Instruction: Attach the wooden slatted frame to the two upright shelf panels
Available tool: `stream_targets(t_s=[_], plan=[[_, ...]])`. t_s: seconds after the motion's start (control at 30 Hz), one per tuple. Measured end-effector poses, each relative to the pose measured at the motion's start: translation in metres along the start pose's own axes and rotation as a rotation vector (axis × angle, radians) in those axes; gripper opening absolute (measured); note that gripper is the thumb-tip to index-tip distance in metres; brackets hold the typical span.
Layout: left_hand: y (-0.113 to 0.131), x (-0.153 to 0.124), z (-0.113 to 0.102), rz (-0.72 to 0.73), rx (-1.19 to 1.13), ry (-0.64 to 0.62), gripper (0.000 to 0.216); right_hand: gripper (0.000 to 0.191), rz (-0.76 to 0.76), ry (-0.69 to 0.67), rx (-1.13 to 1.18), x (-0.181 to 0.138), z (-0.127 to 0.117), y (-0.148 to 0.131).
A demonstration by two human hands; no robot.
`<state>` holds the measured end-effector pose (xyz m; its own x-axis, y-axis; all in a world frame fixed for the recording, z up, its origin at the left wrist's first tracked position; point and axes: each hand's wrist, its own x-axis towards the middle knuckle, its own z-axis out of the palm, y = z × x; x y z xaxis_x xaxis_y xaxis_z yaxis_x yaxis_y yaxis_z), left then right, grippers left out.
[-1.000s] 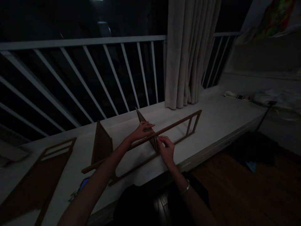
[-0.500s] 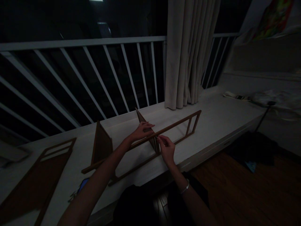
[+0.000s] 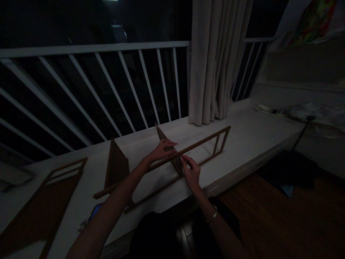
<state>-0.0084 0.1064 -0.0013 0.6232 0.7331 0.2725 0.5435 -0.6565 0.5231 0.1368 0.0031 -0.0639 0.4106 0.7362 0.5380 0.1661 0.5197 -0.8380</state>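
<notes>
A brown wooden frame with two long rails and short crossbars stands on its side on the white ledge. A thin wooden board meets it at the middle, and a second board stands upright near its left end. My left hand lies over the middle board beside the upper rail, thumb and fingers around the board's edge. On the near side of that joint, my right hand is closed in a pinch against the rail. Whatever its fingertips hold is too small and dark to make out.
A brown wooden panel with slats lies on the ledge at left. A blue-screened phone is partly behind my left forearm. White railing and a beige curtain stand behind. Dark cloth lies on the wooden floor.
My right fingers have shifted very slightly at the joint, still pinched. My left hand and the wooden frame have stayed in place.
</notes>
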Motion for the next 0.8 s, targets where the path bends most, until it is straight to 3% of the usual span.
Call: stream_targets(t_s=[0.27, 0.47, 0.8], plan=[[0.0010, 0.0001, -0.0003, 0.005, 0.002, 0.001, 0.042, 0.015, -0.124, 0.124, -0.171, 0.0012, -0.0025, -0.0063], [0.0036, -0.0008, -0.0005, -0.008, -0.011, -0.002, 0.041, 0.013, -0.165, 0.107, -0.253, 0.0008, -0.0056, -0.0037], [0.0036, 0.0002, -0.0012, -0.008, 0.001, -0.005, 0.041, 0.019, 0.049, -0.026, -0.075, 0.0005, -0.0032, 0.0029]])
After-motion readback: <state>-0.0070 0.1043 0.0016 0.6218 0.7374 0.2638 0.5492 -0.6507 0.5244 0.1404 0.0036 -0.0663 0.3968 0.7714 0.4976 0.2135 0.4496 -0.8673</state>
